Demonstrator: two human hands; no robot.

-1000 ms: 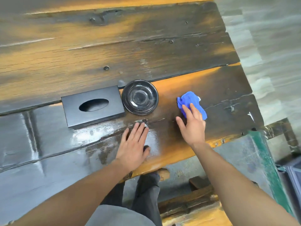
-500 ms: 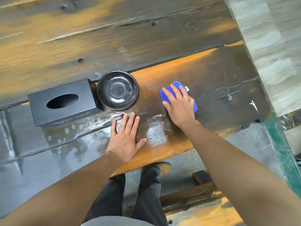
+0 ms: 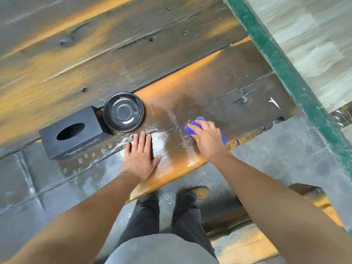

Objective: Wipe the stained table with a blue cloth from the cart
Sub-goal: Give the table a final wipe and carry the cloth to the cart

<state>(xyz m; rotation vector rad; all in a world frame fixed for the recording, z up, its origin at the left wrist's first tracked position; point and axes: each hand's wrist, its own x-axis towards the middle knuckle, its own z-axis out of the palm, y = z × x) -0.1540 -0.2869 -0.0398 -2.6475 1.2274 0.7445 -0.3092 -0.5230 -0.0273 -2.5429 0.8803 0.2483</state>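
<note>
The table [image 3: 219, 77] is made of dark, worn wooden planks with orange patches and a wet sheen near its front edge. My right hand [image 3: 208, 139] presses a crumpled blue cloth [image 3: 191, 128] onto the wet plank near the front edge; most of the cloth is hidden under the palm and fingers. My left hand [image 3: 141, 155] lies flat on the table with fingers spread, just left of the wet streak and holding nothing.
A black tissue box [image 3: 73, 133] and a black round dish [image 3: 123, 111] sit left of my hands. A green bar [image 3: 297, 88] runs past the table's right end. My legs and a wooden bench [image 3: 247, 242] are below the table edge.
My right hand has dragged the blue cloth back toward the table's front edge, leaving a wet streak. The left hand stays planted. The camera has shifted.
</note>
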